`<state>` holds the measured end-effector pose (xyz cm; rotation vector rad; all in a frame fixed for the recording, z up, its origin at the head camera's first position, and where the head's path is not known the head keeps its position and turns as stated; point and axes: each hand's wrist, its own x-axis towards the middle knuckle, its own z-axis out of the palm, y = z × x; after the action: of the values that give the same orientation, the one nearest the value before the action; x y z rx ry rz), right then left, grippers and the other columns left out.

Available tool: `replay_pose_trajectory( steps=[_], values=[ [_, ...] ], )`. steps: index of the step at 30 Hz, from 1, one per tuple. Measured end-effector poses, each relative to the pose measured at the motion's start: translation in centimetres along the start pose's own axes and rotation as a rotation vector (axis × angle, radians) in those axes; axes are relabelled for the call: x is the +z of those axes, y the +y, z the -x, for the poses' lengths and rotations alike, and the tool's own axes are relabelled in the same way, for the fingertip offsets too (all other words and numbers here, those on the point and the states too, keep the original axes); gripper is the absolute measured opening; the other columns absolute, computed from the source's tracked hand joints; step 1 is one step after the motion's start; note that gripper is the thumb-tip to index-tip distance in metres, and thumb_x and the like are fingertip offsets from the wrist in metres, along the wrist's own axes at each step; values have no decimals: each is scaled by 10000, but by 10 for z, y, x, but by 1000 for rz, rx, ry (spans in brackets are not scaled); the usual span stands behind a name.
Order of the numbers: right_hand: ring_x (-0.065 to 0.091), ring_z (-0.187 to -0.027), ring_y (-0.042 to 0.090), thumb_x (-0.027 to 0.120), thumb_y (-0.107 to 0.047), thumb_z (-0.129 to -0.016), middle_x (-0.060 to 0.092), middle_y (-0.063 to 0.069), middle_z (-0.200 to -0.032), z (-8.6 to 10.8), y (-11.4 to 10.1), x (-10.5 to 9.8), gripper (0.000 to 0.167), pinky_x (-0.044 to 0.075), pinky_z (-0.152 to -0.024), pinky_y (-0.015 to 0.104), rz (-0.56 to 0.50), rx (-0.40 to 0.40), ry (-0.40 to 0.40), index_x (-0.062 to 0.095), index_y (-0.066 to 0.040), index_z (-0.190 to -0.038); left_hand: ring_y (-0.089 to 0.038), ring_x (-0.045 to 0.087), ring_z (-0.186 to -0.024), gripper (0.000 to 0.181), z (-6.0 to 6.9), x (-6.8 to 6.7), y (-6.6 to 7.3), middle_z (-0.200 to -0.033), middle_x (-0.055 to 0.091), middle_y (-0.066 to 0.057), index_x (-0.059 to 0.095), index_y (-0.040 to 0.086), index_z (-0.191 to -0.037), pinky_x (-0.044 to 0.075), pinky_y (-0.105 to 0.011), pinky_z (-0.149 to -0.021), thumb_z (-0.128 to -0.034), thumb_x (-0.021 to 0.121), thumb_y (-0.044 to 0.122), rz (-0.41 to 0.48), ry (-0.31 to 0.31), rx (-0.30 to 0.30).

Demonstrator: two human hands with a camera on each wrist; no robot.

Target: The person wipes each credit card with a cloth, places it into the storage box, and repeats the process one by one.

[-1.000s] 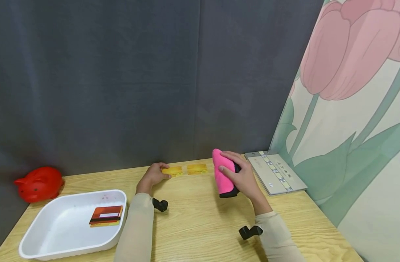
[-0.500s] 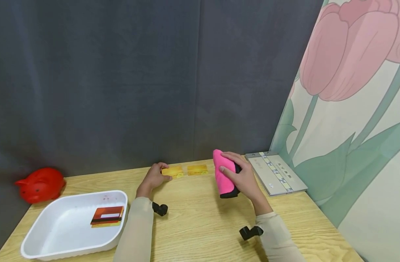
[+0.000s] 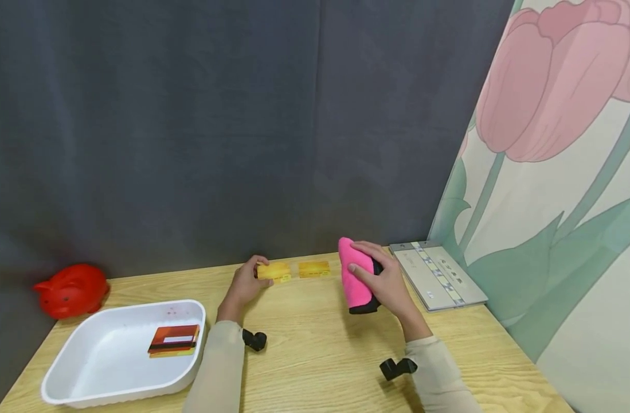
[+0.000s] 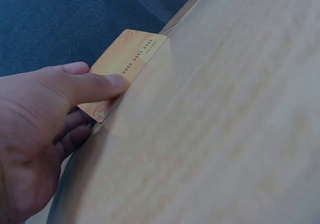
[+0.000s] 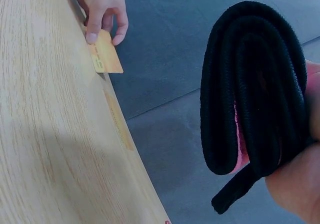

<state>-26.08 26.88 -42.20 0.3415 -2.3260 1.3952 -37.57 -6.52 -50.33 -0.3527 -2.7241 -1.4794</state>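
head view: left grip [image 3: 245, 283] pinches 1 yellow card [image 3: 276, 271]; right grip [image 3: 387, 280] holds a pink cloth [image 3: 353, 285] (apparently above the table [image 3: 304, 350]).

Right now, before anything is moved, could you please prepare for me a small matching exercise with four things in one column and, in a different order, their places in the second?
Things:
1. Pink and black cloth
2. Red pig figure
3. Red card with a black stripe
4. Yellow card seen close up in the left wrist view

Places:
A. Pinched by the left hand
B. On the table, beyond the white tray
C. Held in the right hand
D. Lying inside the white tray

Right pairs: 1-C, 2-B, 3-D, 4-A
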Motion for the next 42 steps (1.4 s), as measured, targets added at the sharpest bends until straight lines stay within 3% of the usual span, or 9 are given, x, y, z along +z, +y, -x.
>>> replay_pose_trajectory(
  steps=[5,10,15,19,24,29,35,42],
  values=[
    [556,-1324,235,784,-190,-920,598,41,-1463,1,0,3,483,508,-983,359,-5,-17,-11,661,-219,-1386,-285,641,-1082,314,14,1,-3,-1169,622,-124,676,174,-1248,568,-429,-885,-956,719,68,96,72,-8],
    [558,-1327,275,781,-158,-918,589,85,-1471,0,-1,8,495,517,-974,323,-15,-29,-30,652,-171,-1396,-314,717,-1064,238,24,10,2,-1118,663,-140,690,104,-1179,613,-366,-826,-950,723,47,270,167,-17],
    [547,-1341,238,787,-202,-923,589,41,-1467,-1,-3,11,478,518,-991,323,-16,-26,-44,660,-218,-1384,-238,729,-1081,220,35,15,29,-1201,655,-123,721,79,-1168,613,-241,-796,-949,731,57,464,202,-22],
    [532,-1353,216,785,-237,-928,587,18,-1469,-2,-7,14,470,517,-992,315,-27,-35,-58,662,-247,-1381,-206,711,-1110,308,50,11,60,-1331,599,-144,701,71,-1273,611,-230,-845,-968,691,27,545,156,25],
    [523,-1334,154,807,-208,-905,591,-10,-1459,0,-18,18,486,517,-954,236,-63,-59,-63,670,-257,-1369,-248,676,-1173,459,72,0,91,-1431,509,-184,632,73,-1394,624,-281,-891,-959,644,-71,576,59,78],
    [524,-1302,56,811,-135,-891,593,-4,-1451,0,-31,28,492,539,-912,202,-131,-123,-91,682,-224,-1357,-343,669,-1219,506,87,-10,105,-1430,561,-173,631,81,-1403,619,-254,-882,-932,658,-102,538,55,124],
    [550,-1276,71,798,-75,-890,601,40,-1442,0,-38,44,471,573,-882,231,-185,-194,-113,691,-165,-1339,-365,686,-1185,461,98,-19,107,-1325,611,-204,640,39,-1377,621,-260,-878,-938,663,-96,543,88,169],
    [543,-1293,99,810,-92,-887,604,49,-1437,4,-41,57,464,572,-910,231,-173,-202,-128,698,-154,-1333,-264,706,-1087,405,105,-22,92,-1250,659,-227,675,-6,-1317,625,-245,-850,-922,685,-97,519,141,172]
  ],
)
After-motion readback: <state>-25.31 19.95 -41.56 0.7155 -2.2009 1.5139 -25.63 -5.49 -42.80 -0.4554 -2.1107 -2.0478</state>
